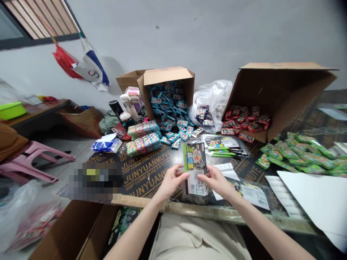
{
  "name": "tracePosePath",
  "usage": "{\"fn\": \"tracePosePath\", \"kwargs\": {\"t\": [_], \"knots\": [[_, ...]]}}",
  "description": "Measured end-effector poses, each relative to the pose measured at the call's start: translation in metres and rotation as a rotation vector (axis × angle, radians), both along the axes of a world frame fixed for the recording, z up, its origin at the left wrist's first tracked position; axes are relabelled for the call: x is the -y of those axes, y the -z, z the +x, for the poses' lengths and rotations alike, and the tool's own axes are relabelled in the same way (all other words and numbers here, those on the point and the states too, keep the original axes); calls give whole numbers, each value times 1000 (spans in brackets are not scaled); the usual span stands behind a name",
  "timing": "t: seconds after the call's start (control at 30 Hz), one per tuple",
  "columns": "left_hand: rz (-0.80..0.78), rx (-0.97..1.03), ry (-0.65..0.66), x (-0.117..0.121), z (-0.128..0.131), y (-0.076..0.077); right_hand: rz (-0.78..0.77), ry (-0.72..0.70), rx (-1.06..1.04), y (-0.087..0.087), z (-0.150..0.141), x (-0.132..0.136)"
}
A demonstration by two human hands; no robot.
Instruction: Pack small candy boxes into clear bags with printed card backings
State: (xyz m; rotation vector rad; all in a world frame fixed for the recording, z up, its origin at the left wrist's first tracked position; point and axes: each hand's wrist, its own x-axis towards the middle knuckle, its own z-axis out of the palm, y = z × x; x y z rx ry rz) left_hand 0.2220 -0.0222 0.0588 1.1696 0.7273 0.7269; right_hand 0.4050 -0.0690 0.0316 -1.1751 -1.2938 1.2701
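Observation:
Both my hands grip a printed card (pixel 195 159) with a green edge and a colourful picture, held upright above the table's front edge. My left hand (pixel 173 182) pinches its left side, thumb on the front. On the right side, my right hand (pixel 217 182) pinches it the same way. Beneath it there seems to be a clear plastic sleeve, though its outline is hard to make out. Just behind the card lies a stack of similar printed packs (pixel 222 144). More printed sheets (pixel 255 195) and a folded white paper (pixel 226 171) lie by my right wrist.
Tipped cartons hold blue packets (pixel 169 101) and red packets (pixel 241 117), with a plastic bag (pixel 213 95) between them. Green packets (pixel 300 153) are heaped right, near a white sheet (pixel 314 202). Wrapped bundles (pixel 143 143), a tissue pack (pixel 106 143) and bottles (pixel 128 106) stand left.

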Motion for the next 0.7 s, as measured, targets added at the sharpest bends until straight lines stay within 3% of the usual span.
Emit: {"fn": "tracePosePath", "kwargs": {"t": [0.13, 0.3, 0.4, 0.5, 0.57, 0.63, 0.7], "knots": [[144, -43, -227, -8, 6, -2, 74, 10, 64, -3, -4, -6], [134, 25, -74, 0, 22, 7, 85, 376, -250, -36, -14, -22], [20, 210, -179, 12, 35, 5, 93, 533, -312, -44, -24, -27], [-181, 364, -347, 18, 44, -5, 98, 526, -325, -38, -30, -27], [-297, 386, -358, 16, 45, -10, 80, 513, -375, -34, -30, -24], [-283, 334, -323, 11, 42, -14, 49, 493, -422, -33, -26, -20], [-159, 256, -281, 6, 38, -15, 34, 458, -430, -34, -20, -16]]}}
